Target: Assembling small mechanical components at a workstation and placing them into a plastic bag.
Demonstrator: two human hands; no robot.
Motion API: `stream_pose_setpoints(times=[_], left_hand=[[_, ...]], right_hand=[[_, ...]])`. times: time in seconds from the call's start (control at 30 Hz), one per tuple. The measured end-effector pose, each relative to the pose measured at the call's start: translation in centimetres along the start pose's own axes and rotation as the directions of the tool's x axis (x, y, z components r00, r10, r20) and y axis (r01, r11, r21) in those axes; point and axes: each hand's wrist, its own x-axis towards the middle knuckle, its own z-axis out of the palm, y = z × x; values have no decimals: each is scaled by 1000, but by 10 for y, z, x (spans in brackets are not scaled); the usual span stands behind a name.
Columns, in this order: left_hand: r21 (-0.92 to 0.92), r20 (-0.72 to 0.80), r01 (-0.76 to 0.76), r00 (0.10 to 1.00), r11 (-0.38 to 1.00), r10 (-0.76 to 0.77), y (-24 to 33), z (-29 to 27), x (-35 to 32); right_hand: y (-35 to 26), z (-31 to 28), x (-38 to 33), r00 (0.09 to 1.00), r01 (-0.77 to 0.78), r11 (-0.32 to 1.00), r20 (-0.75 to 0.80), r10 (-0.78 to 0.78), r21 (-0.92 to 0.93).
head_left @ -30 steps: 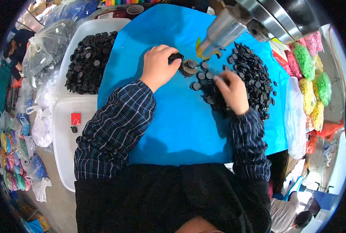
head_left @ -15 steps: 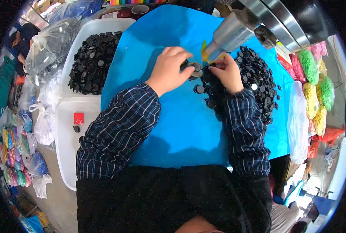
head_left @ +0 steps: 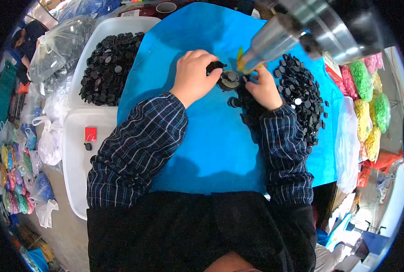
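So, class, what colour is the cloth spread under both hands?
Bright blue: the cloth shows best in the head view, with small black discs heaped on it.

Viewpoint: your single head camera looks steeply down, close over the blue mat (head_left: pixel 211 149).
Facing: forward, away from your body; forearms enter from the frame's lower edge.
Distortion: fisheye, edges bending toward the rim.

Left hand (head_left: pixel 194 76) covers most of the small black piece (head_left: pixel 214 66) it pinches; right hand (head_left: pixel 263 88) fingertips hidden behind the steel press cylinder (head_left: pixel 274 43), whose top runs off-frame.
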Motion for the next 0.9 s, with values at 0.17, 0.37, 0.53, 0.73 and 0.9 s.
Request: stream_pose_setpoints(times=[0.17, 0.37, 0.53, 0.73, 0.9], left_hand=[[20, -4, 14, 1000, 1000, -14, 1, 1, 1], [-32, -11, -67, 998, 997, 67, -1, 3, 2], [-34, 39, -203, 978, 979, 204, 9, 9, 1], [16, 25, -1, 1000, 1000, 0, 2, 2, 3], [6, -8, 1, 1000, 1000, -1, -2, 3, 1]], right_hand=[[12, -9, 4, 985, 3, 975, 169, 35, -223], [11, -16, -2, 871, -449, 816, 28, 491, -364], [14, -16, -9, 928, -339, 749, 74, 365, 569], [2, 18, -12, 980, -198, 820, 78, 185, 537], [-14, 13, -10, 979, -191, 910, 0, 205, 368]])
